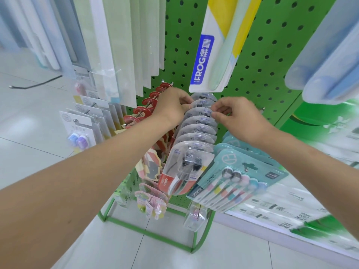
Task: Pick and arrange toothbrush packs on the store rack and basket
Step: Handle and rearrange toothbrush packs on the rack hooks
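The left hand [172, 106] is curling its fingers [187, 100] round the rounded top edge of a clear plastic blister toothbrush pack [203, 103]. The right hand [238, 115] is pinching the opposite edge between thumb and forefinger. Both hands are therefore closed on a pack. The tops are overlapping closely, so I cannot tell if the right hand is holding the same pack or the one just in front of it.

This pack is hanging near the back of a long row of similar clear packs with red Colgate bases [192, 152]. The row is sitting on a thin metal peg [190, 147], which is coming out of the green perforated metal rack panel [262, 55]. Just beside it on the left, a row of red-topped card packs [147, 105] is hanging. On the right, teal card packs of many-coloured toothbrushes [242, 171] are hanging. A white, blue and yellow FROG pack [211, 55] is hanging above the hands.

It seems the person is arranging the back of the row, either settling this pack on the peg or straightening it. The green wire basket [155, 232] at the foot of the rack is not being served now. The next move probably calls for keeping the hanging hole in line with the peg and moving the pack evenly with both hands, so that the neighbouring packs are not being pushed forward off the peg tip.
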Demonstrator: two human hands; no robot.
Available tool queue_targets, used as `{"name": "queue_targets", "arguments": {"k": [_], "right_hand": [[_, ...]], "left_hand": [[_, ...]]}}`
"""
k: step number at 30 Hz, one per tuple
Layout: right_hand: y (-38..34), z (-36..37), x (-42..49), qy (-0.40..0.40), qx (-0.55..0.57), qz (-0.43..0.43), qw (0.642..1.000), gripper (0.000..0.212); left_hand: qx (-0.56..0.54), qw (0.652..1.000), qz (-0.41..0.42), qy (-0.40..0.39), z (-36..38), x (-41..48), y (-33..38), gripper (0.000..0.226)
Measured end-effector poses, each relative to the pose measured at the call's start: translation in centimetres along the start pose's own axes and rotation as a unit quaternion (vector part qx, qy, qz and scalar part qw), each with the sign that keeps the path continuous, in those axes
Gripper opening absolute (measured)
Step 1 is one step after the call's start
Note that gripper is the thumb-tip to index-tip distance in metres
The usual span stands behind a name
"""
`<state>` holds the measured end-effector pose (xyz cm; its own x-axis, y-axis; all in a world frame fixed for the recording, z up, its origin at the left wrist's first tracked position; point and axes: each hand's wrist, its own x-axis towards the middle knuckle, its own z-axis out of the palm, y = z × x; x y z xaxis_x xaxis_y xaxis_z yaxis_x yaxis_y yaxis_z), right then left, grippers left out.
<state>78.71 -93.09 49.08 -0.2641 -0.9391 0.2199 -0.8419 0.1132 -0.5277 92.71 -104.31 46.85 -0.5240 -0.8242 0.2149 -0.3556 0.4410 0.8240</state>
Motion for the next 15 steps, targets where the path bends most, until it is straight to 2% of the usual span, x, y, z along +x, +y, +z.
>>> {"name": "queue_targets", "arguments": {"k": [6, 15], "right_hand": [[0.0, -0.1, 0.1, -0.003, -0.002, 0.002, 1.0, 0.007], [-0.4, -0.1, -0.3, -0.003, -0.016, -0.001, 1.0, 0.002]], "left_hand": [[0.019, 1.0, -0.006, 0.024, -0.3, -0.2, 0.0, 0.01], [0.151, 0.987, 0.004, 0.052, -1.0, -2.2, 1.0, 0.013]]}}
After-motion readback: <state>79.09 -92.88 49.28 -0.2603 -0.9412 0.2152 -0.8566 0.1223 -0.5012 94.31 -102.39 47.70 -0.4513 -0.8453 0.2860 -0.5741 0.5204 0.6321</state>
